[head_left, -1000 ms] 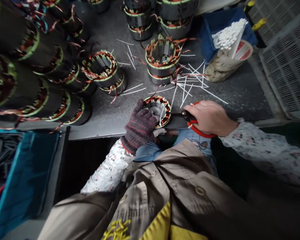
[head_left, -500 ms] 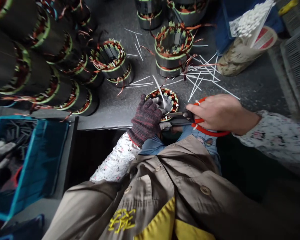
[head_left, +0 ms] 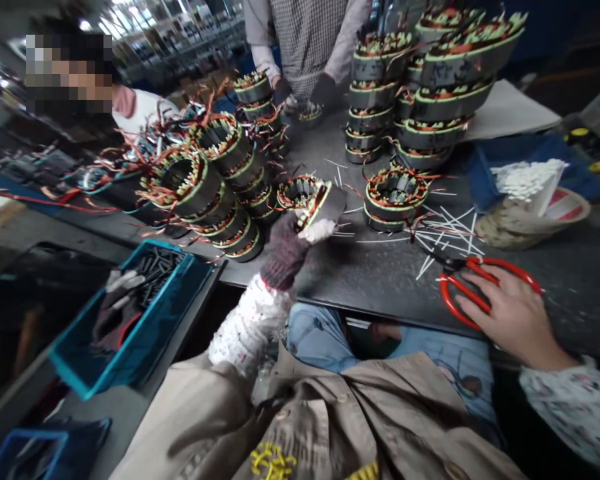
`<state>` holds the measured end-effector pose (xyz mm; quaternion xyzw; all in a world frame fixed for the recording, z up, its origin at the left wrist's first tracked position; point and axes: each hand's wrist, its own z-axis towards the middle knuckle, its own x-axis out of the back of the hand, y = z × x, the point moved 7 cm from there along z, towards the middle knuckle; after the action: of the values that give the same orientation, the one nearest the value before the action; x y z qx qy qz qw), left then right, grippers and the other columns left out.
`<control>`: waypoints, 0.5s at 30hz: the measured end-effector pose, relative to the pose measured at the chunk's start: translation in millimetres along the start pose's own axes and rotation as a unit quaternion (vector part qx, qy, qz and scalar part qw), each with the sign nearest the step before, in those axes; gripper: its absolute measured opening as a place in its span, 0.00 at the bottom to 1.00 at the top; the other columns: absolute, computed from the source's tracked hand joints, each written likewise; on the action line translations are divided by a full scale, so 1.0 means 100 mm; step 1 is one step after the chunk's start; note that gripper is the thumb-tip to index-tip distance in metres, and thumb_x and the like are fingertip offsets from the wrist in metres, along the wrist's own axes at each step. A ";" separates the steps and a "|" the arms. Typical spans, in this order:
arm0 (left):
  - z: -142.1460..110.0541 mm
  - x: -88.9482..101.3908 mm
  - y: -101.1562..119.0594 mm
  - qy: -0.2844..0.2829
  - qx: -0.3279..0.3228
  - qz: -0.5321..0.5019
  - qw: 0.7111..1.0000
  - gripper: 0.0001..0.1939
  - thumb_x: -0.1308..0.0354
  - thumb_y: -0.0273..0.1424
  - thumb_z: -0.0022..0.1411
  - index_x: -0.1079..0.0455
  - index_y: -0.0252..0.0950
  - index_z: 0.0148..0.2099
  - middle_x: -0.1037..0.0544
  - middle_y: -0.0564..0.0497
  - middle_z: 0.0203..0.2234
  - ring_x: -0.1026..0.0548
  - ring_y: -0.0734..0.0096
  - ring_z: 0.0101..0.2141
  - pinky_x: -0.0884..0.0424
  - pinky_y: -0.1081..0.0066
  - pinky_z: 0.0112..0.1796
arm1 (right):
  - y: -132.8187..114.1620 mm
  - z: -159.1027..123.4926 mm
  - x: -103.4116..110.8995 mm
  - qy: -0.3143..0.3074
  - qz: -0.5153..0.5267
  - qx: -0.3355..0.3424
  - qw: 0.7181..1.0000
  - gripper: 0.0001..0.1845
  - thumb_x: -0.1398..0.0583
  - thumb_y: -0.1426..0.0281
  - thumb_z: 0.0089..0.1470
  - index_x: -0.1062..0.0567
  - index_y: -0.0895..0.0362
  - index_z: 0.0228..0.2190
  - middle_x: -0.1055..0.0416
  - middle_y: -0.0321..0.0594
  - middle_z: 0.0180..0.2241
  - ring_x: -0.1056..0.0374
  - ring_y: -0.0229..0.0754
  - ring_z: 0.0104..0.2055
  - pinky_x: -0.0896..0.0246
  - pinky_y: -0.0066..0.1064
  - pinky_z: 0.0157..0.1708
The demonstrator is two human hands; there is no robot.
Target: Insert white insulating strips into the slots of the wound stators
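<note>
Fingers of the gloved left hand (head_left: 290,250) pinch the rim of a wound ring core (head_left: 330,205), pale thumb along its near side, while the fingers of the bare right hand (head_left: 510,313) lie loosely apart over the red-handled scissors (head_left: 460,263). Taking the held core as the middle of a clock, it sits above the near half of the dark workbench (head_left: 380,280). At twelve, across the bench, a person in a checked apron (head_left: 307,40) has gloved hands around another ring. Tall core stacks (head_left: 440,113) rise between one and two o'clock; lower left-hand stacks (head_left: 205,193) fill nine to ten and stand between the held core and a teal tray (head_left: 130,313) at eight. A blue box (head_left: 485,160) is between two and three, a two-core pile (head_left: 395,200) at three, and beyond it a wrapped pot (head_left: 505,227). Just behind the held core, toward ten, a standing core (head_left: 295,190) is partly hidden by it. White strips (head_left: 450,230) lie scattered at three, right by the scissor blades. Held tilted, the core turns its wire-edged opening roughly to ten, its axis running ten to four; the scissors, at four, point between nine and ten, their long axis slanting gently down toward the right hand
</note>
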<state>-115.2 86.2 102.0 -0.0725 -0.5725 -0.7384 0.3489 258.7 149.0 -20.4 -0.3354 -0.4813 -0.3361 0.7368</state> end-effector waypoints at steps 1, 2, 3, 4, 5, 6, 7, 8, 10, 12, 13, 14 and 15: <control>0.17 0.11 0.05 0.009 -0.012 0.026 1.000 0.22 0.40 0.48 0.67 0.24 0.33 0.48 0.17 0.44 0.42 0.20 0.61 0.43 0.23 0.58 0.48 | -0.01 -0.01 0.00 0.004 0.000 -0.002 1.000 0.25 0.48 0.57 0.64 0.23 0.57 0.52 0.30 0.63 0.57 0.30 0.74 0.57 0.32 0.63 0.49; 0.35 0.20 0.09 0.014 -0.025 0.062 0.998 0.22 0.35 0.48 0.62 0.23 0.32 0.45 0.17 0.44 0.40 0.21 0.57 0.45 0.26 0.54 0.53 | -0.02 -0.02 0.00 0.004 0.001 -0.003 1.000 0.25 0.48 0.57 0.63 0.22 0.57 0.51 0.30 0.63 0.57 0.30 0.74 0.56 0.32 0.63 0.49; 0.53 0.25 0.13 0.001 -0.050 0.187 0.981 0.24 0.34 0.50 0.61 0.22 0.32 0.44 0.18 0.44 0.39 0.23 0.55 0.48 0.30 0.50 0.57 | -0.03 -0.02 0.01 0.005 -0.001 -0.005 1.000 0.24 0.48 0.57 0.63 0.21 0.56 0.50 0.30 0.62 0.57 0.29 0.73 0.56 0.32 0.63 0.49; 0.70 0.30 0.13 -0.003 -0.057 0.305 0.951 0.26 0.34 0.52 0.61 0.21 0.32 0.44 0.18 0.43 0.41 0.25 0.51 0.51 0.34 0.46 0.60 | -0.04 -0.02 0.02 0.006 -0.004 -0.007 1.000 0.23 0.48 0.58 0.63 0.21 0.55 0.49 0.30 0.62 0.57 0.29 0.73 0.55 0.31 0.62 0.49; 0.84 0.32 0.08 -0.024 -0.052 0.382 0.922 0.27 0.35 0.53 0.61 0.21 0.32 0.46 0.19 0.42 0.43 0.26 0.50 0.53 0.35 0.45 0.60 | -0.05 -0.01 0.04 0.008 -0.007 -0.008 1.000 0.23 0.48 0.58 0.63 0.20 0.55 0.48 0.29 0.61 0.57 0.28 0.71 0.54 0.31 0.61 0.49; 0.96 0.35 0.03 -0.040 -0.044 0.419 0.906 0.26 0.34 0.52 0.60 0.21 0.32 0.44 0.19 0.42 0.42 0.26 0.50 0.52 0.34 0.44 0.59 | -0.05 -0.01 0.05 0.009 -0.011 -0.008 1.000 0.22 0.48 0.59 0.63 0.20 0.55 0.47 0.29 0.61 0.57 0.28 0.70 0.54 0.30 0.60 0.49; 1.04 0.37 -0.02 -0.059 -0.037 0.443 0.894 0.25 0.34 0.52 0.60 0.21 0.32 0.43 0.19 0.43 0.41 0.26 0.51 0.51 0.33 0.45 0.59 | -0.06 0.00 0.06 0.008 -0.015 -0.006 1.000 0.22 0.48 0.59 0.64 0.20 0.55 0.47 0.29 0.61 0.57 0.28 0.69 0.54 0.30 0.59 0.50; 1.07 0.37 -0.06 -0.083 -0.038 0.451 0.888 0.24 0.34 0.51 0.60 0.21 0.32 0.41 0.19 0.44 0.39 0.25 0.53 0.49 0.33 0.45 0.59 | -0.07 0.00 0.06 0.010 -0.018 -0.004 1.000 0.22 0.47 0.59 0.64 0.20 0.56 0.47 0.28 0.62 0.57 0.27 0.69 0.54 0.30 0.58 0.50; 1.04 0.34 -0.05 -0.125 -0.057 0.463 0.875 0.21 0.34 0.47 0.62 0.22 0.32 0.39 0.18 0.47 0.36 0.26 0.57 0.50 0.40 0.42 0.64 | -0.07 -0.01 0.06 0.011 -0.022 -0.004 1.000 0.22 0.47 0.60 0.64 0.19 0.58 0.47 0.28 0.63 0.57 0.27 0.68 0.54 0.30 0.57 0.50; 0.93 0.26 0.09 -0.128 -0.098 0.477 0.864 0.17 0.36 0.42 0.64 0.24 0.32 0.44 0.18 0.47 0.43 0.29 0.56 0.56 0.55 0.37 0.69 | -0.08 -0.01 0.05 0.017 -0.018 -0.007 1.000 0.23 0.47 0.59 0.64 0.19 0.59 0.46 0.28 0.62 0.57 0.28 0.68 0.55 0.30 0.57 0.51; 0.87 0.18 0.20 -0.109 -0.124 0.475 0.864 0.18 0.36 0.41 0.64 0.25 0.33 0.49 0.20 0.46 0.50 0.33 0.54 0.60 0.61 0.36 0.70 | -0.09 0.00 0.04 0.019 -0.013 -0.005 1.000 0.23 0.47 0.59 0.64 0.19 0.60 0.45 0.28 0.62 0.57 0.28 0.68 0.55 0.31 0.57 0.51; 0.82 0.08 0.33 -0.082 -0.151 0.467 0.867 0.21 0.36 0.40 0.64 0.27 0.34 0.55 0.23 0.45 0.56 0.36 0.51 0.64 0.65 0.35 0.71 | -0.10 0.00 0.03 0.020 -0.008 -0.002 1.000 0.24 0.47 0.59 0.64 0.18 0.60 0.45 0.28 0.61 0.57 0.28 0.67 0.56 0.31 0.57 0.51; 0.78 -0.08 0.45 -0.059 -0.181 0.450 0.872 0.26 0.36 0.41 0.63 0.30 0.36 0.60 0.27 0.45 0.62 0.39 0.50 0.67 0.66 0.36 0.71 | -0.11 0.00 0.03 0.021 -0.004 0.000 1.000 0.24 0.47 0.58 0.64 0.18 0.60 0.45 0.28 0.61 0.57 0.28 0.67 0.56 0.31 0.57 0.51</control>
<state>-105.2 154.8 160.5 -0.4278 -0.3540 -0.5863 0.5898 250.5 142.8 -15.8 -0.3262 -0.4671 -0.3455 0.7456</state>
